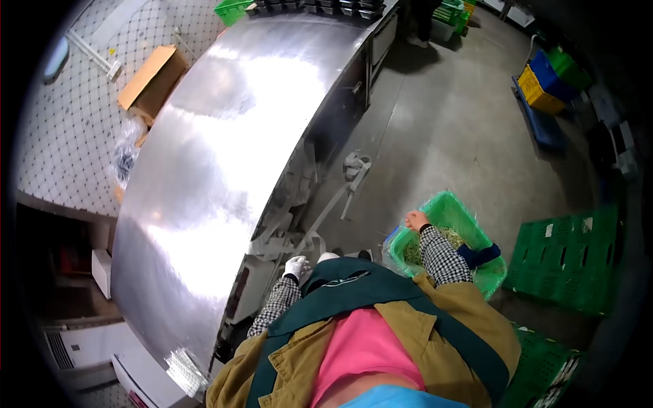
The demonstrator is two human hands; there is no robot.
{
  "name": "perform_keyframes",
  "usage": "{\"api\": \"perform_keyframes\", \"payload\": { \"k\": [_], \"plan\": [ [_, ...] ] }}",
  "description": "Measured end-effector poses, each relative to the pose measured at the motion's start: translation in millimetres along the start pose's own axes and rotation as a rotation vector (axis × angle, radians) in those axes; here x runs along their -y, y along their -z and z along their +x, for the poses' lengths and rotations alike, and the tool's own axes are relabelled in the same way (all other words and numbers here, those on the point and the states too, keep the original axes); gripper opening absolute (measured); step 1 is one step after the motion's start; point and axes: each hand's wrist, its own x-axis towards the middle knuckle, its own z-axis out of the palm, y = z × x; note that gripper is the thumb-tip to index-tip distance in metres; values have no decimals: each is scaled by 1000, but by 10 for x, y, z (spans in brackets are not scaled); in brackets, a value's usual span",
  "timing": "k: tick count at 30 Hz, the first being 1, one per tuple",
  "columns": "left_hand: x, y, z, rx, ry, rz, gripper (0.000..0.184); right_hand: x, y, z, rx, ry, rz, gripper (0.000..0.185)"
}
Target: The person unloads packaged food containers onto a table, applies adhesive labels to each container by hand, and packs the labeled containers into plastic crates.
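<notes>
My left hand [297, 266], in a white glove, hangs beside the steel table's near edge with its fingers loosely apart and nothing visible in it. Over on the right, my bare right hand [416, 219] is at the rim of a green bin [491, 275] with curled fingers; whether it grips the rim or something small is hidden. A clear plastic liner shows around the bin's edge. Inside lies thin, pale green, stringy plant matter [412, 253], partly covered by my forearm. Dark blue cloth [479, 256] lies across the bin's right side.
A long shiny steel table [197, 156] curves along my left, with black trays [316, 8] at its far end. Green crates [564, 262] stand to the right. White strapping [356, 170] lies on the floor. Farther off are stacked coloured crates [544, 88] and another person's legs [423, 24].
</notes>
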Motion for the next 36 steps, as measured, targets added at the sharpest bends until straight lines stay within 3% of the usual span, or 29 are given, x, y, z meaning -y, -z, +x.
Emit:
{"api": "perform_keyframes", "payload": {
  "k": [4, 5, 6, 7, 9, 13, 14, 15, 18, 20, 22, 26, 28, 30, 31, 32, 34, 36],
  "plan": [
    [-459, 111, 547, 47, -71, 148, 18, 88, -108, -60, -94, 129, -13, 25],
    [-494, 226, 882, 120, 35, 139, 18, -89, -53, -21, -104, 109, -35, 24],
    [-665, 147, 773, 41, 51, 97, 18, -247, 15, -41, -104, 26, -85, 22],
    [-784, 138, 813, 50, 52, 129, 17, -639, 112, 26, -39, 119, 82, 27],
    [-1000, 136, 874, 67, 43, 140, 15, -1244, 174, -13, -116, -38, 320, 38],
    [-1088, 258, 1230, 145, 169, 118, 13, -1398, 133, -763, -328, -494, 303, 28],
    [-1114, 224, 1212, 107, 188, 179, 13, -1373, 83, -887, -360, -555, 313, 26],
    [-1073, 324, 1419, 257, 292, 120, 15, -1334, 32, -992, -384, -600, 325, 24],
    [-1021, 218, 1458, 10, 306, 170, 14, -1174, -99, -1171, -434, -687, 362, 19],
    [-974, 276, 1743, 214, 332, 97, 16, -996, -131, -1134, -446, -696, 373, 18],
    [-1028, 91, 1709, 107, 297, 238, 16, -850, -60, -962, -463, -682, 375, 19],
    [-1329, -211, 1653, 202, 212, 428, 23, -602, 339, -500, -414, -606, 314, 18],
    [-1537, -462, 1498, 43, 136, 603, 41, -398, 585, -150, -394, -513, 297, 18],
    [-1616, -695, 1582, -61, 165, 378, 42, -424, 811, 401, -407, -394, 378, 23],
    [-1763, -871, 1476, -139, 108, 472, 38, -584, 963, 756, -370, -356, 397, 28],
    [-1799, -996, 1580, -142, 78, 505, 37, -1151, 1185, 1393, -129, -166, 1028, 37],
    [-1757, -1180, 1998, -107, 14, 566, 35, -776, 1380, 1569, -147, 6, 626, 22],
    [-1784, -1484, 2382, -45, -45, 596, 37, -380, 1621, 1523, -214, 90, 414, 29]
  ]
}}
